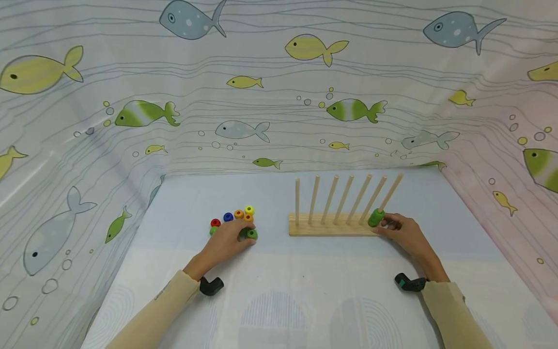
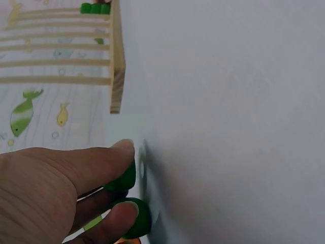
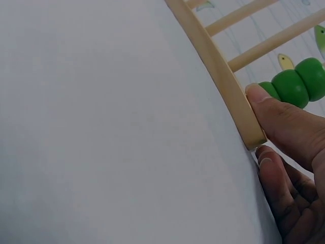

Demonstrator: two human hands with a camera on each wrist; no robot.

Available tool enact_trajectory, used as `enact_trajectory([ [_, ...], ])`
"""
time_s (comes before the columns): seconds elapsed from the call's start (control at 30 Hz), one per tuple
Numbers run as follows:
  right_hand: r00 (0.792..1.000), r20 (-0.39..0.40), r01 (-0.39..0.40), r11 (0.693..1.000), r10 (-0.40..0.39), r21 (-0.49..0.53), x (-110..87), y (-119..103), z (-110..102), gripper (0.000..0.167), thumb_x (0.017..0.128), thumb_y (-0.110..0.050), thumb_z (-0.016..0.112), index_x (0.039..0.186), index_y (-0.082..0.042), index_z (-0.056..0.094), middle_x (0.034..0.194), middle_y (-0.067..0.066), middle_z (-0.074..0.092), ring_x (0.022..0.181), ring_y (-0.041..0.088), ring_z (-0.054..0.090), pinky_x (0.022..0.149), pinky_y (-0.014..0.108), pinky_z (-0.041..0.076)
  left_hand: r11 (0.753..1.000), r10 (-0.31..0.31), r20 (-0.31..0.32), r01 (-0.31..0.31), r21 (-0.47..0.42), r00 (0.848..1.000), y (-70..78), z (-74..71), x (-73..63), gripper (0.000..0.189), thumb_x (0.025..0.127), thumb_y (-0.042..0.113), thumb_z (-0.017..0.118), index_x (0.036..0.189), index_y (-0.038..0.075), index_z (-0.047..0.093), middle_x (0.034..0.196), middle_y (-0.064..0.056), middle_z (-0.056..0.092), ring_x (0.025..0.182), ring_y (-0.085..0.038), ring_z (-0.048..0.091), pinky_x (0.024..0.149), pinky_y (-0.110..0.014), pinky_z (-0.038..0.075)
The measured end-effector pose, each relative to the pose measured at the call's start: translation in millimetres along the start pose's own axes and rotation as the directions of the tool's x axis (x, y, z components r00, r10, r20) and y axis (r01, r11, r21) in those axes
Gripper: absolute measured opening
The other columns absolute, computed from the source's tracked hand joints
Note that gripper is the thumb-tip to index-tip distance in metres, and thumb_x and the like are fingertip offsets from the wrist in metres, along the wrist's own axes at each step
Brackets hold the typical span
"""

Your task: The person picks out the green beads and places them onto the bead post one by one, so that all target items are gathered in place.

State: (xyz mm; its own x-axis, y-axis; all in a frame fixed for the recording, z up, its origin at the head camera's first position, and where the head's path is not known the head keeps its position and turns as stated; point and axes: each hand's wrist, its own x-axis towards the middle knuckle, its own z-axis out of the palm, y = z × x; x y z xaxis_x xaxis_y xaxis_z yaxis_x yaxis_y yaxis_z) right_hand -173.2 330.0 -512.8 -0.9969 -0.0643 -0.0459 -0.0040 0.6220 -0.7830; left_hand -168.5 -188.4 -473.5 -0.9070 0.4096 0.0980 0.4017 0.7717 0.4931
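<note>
Toward the left of the table, my left hand (image 1: 225, 241) pinches a green wooden bead (image 1: 252, 234) between thumb and fingers. Another green bead (image 2: 139, 219) shows by its fingertips in the left wrist view. A wooden rack (image 1: 322, 231) with a row of upright pegs stands right of centre. Several green beads (image 1: 376, 218) are stacked on its rightmost peg. My right hand (image 1: 403, 235) grips the rack's right end. In the right wrist view its thumb (image 3: 261, 95) lies on the base (image 3: 238, 112) beside the stack, and its fingers curl at the base's end.
Around the left hand lie a red bead (image 1: 215, 223), a blue bead (image 1: 228, 216), orange beads (image 1: 239, 214), a yellow bead (image 1: 249, 210) and a green bead partly behind the hand. A fish-patterned sheet (image 1: 283, 106) rises behind and beside the table. Each wrist wears a dark camera.
</note>
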Motion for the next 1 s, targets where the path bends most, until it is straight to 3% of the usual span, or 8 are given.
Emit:
enact_trajectory([
  [0.1,1.000,-0.004,-0.001,1.000,0.001,-0.005,-0.3,-0.6,-0.2,0.063,0.091,-0.042,0.079,0.131,0.003,0.063,0.106,0.014,0.066,0.087,0.021,0.056,0.069,0.026,0.048,1.000,-0.003,-0.019,0.002,-0.014,1.000,0.4,-1.1,0.2,0.036,0.087,0.023,0.085,0.118,0.009,0.074,0.114,-0.001,0.072,0.066,-0.008,0.047,0.064,-0.027,0.044],
  [0.33,1.000,-0.005,0.001,1.000,-0.001,0.001,-0.4,-0.2,-0.2,0.064,0.091,-0.041,0.080,0.133,0.004,0.062,0.106,0.015,0.066,0.087,0.022,0.056,0.069,0.026,0.048,1.000,0.006,-0.054,-0.007,-0.028,0.999,0.5,-3.0,0.6,0.038,0.085,0.019,0.086,0.119,0.007,0.074,0.091,0.002,0.066,0.066,-0.009,0.046,0.062,-0.028,0.042],
  [0.67,1.000,-0.007,-0.006,1.000,0.006,0.002,-2.2,-2.7,-0.4,0.065,0.091,-0.040,0.080,0.135,0.005,0.061,0.109,0.015,0.066,0.087,0.018,0.055,0.069,0.025,0.048,0.999,0.045,-0.123,-0.047,-0.011,0.991,3.3,-7.4,0.8,0.037,0.084,0.013,0.086,0.118,0.006,0.074,0.098,0.000,0.066,0.067,-0.010,0.048,0.060,-0.026,0.045],
  [1.0,1.000,-0.010,-0.006,1.000,0.006,0.014,-2.4,-1.8,1.3,0.065,0.091,-0.040,0.080,0.134,0.004,0.061,0.108,0.014,0.065,0.086,0.018,0.056,0.069,0.025,0.048,0.995,-0.004,-0.146,-0.011,-0.099,0.989,3.9,-10.6,2.5,0.034,0.085,0.012,0.086,0.116,0.009,0.072,0.108,-0.002,0.068,0.070,-0.011,0.052,0.060,-0.025,0.045],
])
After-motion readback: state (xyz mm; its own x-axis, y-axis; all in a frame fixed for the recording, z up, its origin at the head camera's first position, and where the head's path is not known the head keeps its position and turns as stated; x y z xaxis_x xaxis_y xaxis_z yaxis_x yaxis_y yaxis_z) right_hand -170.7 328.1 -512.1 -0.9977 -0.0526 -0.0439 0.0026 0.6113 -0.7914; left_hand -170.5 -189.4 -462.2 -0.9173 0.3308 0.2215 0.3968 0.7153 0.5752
